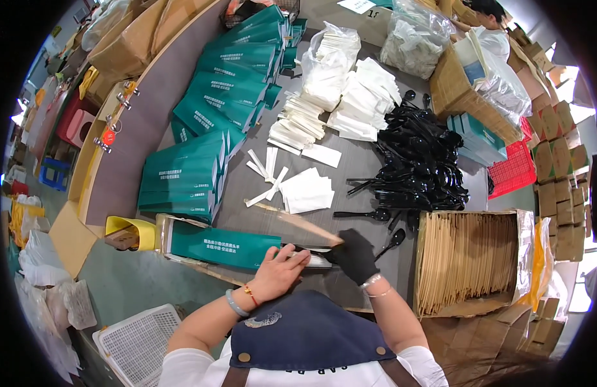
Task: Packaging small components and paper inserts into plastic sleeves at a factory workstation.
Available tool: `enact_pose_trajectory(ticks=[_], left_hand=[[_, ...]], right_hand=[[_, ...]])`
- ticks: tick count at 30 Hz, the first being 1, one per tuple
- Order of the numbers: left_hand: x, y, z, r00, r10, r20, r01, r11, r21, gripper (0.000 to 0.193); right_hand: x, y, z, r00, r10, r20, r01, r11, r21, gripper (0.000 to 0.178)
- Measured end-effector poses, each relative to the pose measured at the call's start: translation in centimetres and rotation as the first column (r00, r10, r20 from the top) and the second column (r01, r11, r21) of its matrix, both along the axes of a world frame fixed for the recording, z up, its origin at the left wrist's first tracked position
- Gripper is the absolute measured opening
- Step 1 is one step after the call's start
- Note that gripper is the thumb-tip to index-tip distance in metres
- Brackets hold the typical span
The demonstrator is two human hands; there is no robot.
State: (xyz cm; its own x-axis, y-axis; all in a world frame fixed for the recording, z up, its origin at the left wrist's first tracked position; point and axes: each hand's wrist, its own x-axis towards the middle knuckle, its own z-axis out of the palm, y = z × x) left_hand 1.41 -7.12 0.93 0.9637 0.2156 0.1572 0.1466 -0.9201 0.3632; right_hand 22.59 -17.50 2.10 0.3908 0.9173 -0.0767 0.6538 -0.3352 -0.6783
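Note:
My right hand (356, 258), in a black glove, is closed around a long tan strip (301, 224). Motion blurs the strip, so its kind cannot be made out. Bare, with fingers stretched and slightly apart, my left hand (279, 272) rests at the right end of a green printed packet (224, 246). That packet lies in a long narrow carton (163, 235) at the table's front edge. Between my hands, something dark and white shows at the packet's end, partly hidden by my fingers. Black plastic spoons (417, 161) are heaped beyond my right hand, with one loose spoon (394, 242) beside it.
Stacked green packets (182, 174) line the left side. White paper packets (308, 191) lie mid-table, with more piled behind. A carton of tan flat pieces (466, 264) stands right, near a red basket (512, 169). A yellow container (132, 233) sits left; a white crate (138, 342) is below.

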Motion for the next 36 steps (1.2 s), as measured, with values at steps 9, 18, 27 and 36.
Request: enact_pose_trajectory(ticks=[9, 18, 27, 36], left_hand=[[-1.6, 1.4, 1.0, 0.991, 0.096, -0.088, -0.092, 0.994, 0.051, 0.056], [-2.9, 3.4, 2.1, 0.975, 0.221, -0.027, -0.223, 0.969, -0.110, 0.063], [-0.2, 3.1, 1.2, 0.992, 0.123, 0.000, -0.121, 0.978, -0.170, 0.073], [1.1, 2.3, 0.9, 0.995, 0.098, 0.003, -0.097, 0.988, -0.122, 0.069]], right_hand=[[1.9, -8.3, -6.5, 0.851, -0.503, -0.151, 0.523, 0.835, 0.172, 0.013], [3.0, -4.3, 0.7, 0.958, 0.186, 0.217, -0.153, 0.976, -0.157, 0.033], [-1.0, -1.5, -2.1, 0.921, 0.323, 0.216, -0.336, 0.941, 0.024, 0.021], [-1.4, -3.3, -2.3, 0.986, -0.077, -0.151, 0.076, 0.997, -0.011, 0.012]])
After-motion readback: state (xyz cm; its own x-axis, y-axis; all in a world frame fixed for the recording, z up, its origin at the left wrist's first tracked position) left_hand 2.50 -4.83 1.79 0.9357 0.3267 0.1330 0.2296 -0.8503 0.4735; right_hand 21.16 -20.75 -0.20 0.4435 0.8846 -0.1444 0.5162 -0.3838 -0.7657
